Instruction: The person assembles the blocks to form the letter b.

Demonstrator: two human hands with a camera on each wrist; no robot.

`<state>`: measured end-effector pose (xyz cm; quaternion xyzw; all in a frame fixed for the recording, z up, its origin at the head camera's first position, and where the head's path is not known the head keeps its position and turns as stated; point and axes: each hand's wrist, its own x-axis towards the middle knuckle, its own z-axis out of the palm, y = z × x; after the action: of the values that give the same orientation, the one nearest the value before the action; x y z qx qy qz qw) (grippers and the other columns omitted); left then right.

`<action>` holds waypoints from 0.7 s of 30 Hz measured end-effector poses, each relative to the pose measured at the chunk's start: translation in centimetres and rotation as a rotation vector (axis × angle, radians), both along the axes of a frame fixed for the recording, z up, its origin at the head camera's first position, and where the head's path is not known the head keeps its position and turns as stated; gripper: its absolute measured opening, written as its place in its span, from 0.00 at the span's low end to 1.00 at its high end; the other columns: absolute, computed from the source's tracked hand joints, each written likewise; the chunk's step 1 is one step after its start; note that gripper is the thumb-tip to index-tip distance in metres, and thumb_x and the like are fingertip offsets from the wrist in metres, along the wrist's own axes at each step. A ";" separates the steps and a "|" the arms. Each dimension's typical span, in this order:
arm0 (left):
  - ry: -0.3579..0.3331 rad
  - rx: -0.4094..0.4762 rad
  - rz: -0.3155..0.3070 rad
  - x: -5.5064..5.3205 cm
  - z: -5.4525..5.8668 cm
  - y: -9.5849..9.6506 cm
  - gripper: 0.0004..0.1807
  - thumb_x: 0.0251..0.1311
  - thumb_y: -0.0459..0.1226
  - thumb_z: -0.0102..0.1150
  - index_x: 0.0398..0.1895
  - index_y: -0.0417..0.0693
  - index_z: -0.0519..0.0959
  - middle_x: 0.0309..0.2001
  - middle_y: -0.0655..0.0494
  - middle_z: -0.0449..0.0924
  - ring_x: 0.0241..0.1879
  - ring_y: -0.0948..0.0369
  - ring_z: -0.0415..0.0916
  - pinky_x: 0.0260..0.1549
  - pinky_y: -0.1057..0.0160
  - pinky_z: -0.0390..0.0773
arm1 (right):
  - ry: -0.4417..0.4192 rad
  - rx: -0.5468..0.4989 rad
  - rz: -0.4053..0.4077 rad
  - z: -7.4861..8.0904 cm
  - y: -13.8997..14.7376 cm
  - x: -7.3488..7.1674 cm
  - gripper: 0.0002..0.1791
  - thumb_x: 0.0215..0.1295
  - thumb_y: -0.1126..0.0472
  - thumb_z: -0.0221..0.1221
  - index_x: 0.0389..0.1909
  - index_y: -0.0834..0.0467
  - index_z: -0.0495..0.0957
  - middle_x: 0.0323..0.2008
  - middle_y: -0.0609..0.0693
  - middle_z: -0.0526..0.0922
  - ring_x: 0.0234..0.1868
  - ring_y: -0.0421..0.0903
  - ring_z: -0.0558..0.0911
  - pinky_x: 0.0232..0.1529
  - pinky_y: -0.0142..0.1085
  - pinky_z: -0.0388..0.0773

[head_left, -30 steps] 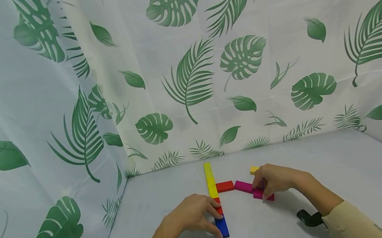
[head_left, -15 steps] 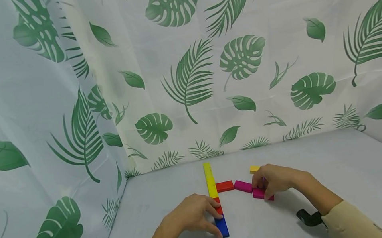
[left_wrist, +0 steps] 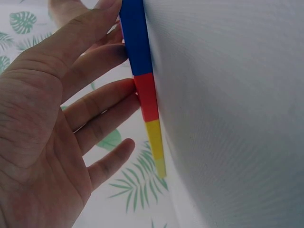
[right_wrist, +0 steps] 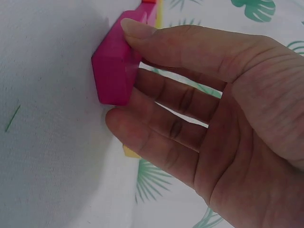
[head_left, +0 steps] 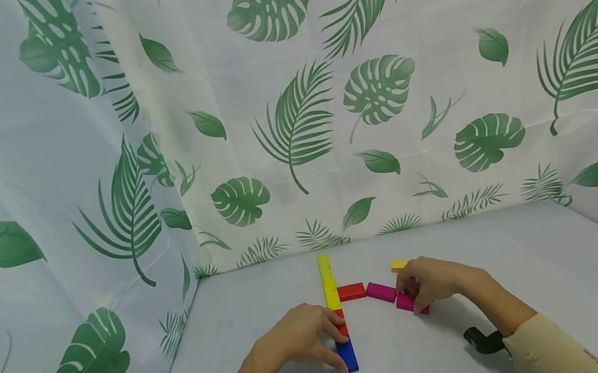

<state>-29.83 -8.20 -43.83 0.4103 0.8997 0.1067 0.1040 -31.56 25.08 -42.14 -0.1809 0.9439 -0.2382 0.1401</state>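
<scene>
My left hand (head_left: 308, 340) lies over the near end of a straight row of blocks. Its thumb and fingertips touch the blue block (left_wrist: 137, 42) and the red block (left_wrist: 147, 97), with the fingers fairly straight. Beyond them the row continues in yellow blocks (head_left: 329, 283). At the right, my right hand (head_left: 436, 279) pinches a magenta block (right_wrist: 114, 71) between thumb and fingers, low at the table. This block's left end sits close to the end of a second magenta block (head_left: 381, 292), which lies slanted. A red block (head_left: 352, 291) joins that one to the yellow row.
Behind the right hand lies a light orange-yellow block (head_left: 398, 265), partly hidden by the fingers. The table has a pale cloth surface (head_left: 266, 285). White curtains with green leaf prints (head_left: 423, 183) stand along its back and sides.
The right fingers have shifted very slightly to the right along the magenta block. The left hand and the row under it stay put.
</scene>
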 end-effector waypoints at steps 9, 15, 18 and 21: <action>-0.001 0.006 -0.010 0.1 0.2 -0.1 0.24 0.44 0.64 0.79 0.47 0.75 0.90 0.58 0.75 0.83 0.60 0.72 0.75 0.61 0.62 0.77 | -0.012 0.033 -0.025 -0.1 0.1 0.0 0.20 0.50 0.63 0.79 0.44 0.49 0.87 0.32 0.46 0.81 0.38 0.46 0.77 0.36 0.40 0.83; -0.003 0.008 -0.008 0.1 0.2 -0.1 0.24 0.44 0.63 0.79 0.47 0.75 0.90 0.58 0.75 0.83 0.60 0.72 0.75 0.61 0.62 0.77 | -0.009 0.059 -0.044 -0.1 0.2 -0.1 0.21 0.48 0.61 0.80 0.44 0.48 0.86 0.32 0.47 0.79 0.38 0.46 0.77 0.35 0.40 0.82; -0.002 0.006 -0.010 0.2 0.3 -0.1 0.24 0.44 0.63 0.79 0.47 0.74 0.90 0.58 0.75 0.83 0.60 0.71 0.75 0.61 0.62 0.77 | -0.008 0.058 -0.050 0.0 0.2 0.0 0.20 0.48 0.59 0.81 0.44 0.46 0.88 0.31 0.46 0.79 0.37 0.46 0.77 0.33 0.39 0.82; -0.002 0.004 -0.013 0.2 0.4 0.0 0.24 0.44 0.63 0.79 0.47 0.74 0.90 0.58 0.75 0.83 0.60 0.71 0.75 0.61 0.62 0.77 | -0.022 0.057 -0.059 0.1 0.2 0.1 0.20 0.48 0.57 0.81 0.44 0.47 0.88 0.32 0.46 0.80 0.36 0.46 0.78 0.32 0.38 0.83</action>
<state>-29.64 -8.22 -43.47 0.4161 0.8968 0.1083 0.1046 -31.46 25.25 -42.05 -0.1463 0.9535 -0.2174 0.1487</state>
